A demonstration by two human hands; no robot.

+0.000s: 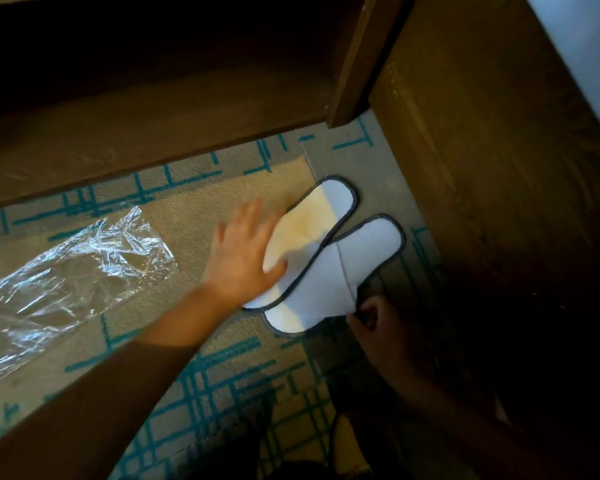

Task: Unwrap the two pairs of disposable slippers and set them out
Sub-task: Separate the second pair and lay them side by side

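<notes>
Two white disposable slippers with grey trim lie side by side on the carpet, the left slipper point(326, 209) partly overlapping the right slipper point(361, 251). My left hand point(243, 251) rests flat on the left slipper with fingers spread, its thumb on the upper. My right hand point(371, 317), in shadow, pinches the edge of the right slipper's upper near its toe end. An empty clear plastic wrapper point(73, 271) lies crumpled on the carpet to the left. Only one pair of slippers is in view.
The carpet point(222, 368) is beige and grey with teal lines. A wooden furniture base point(136, 133) runs along the far side, and a wooden panel point(482, 168) stands at the right. A dark shoe point(347, 445) shows at the bottom.
</notes>
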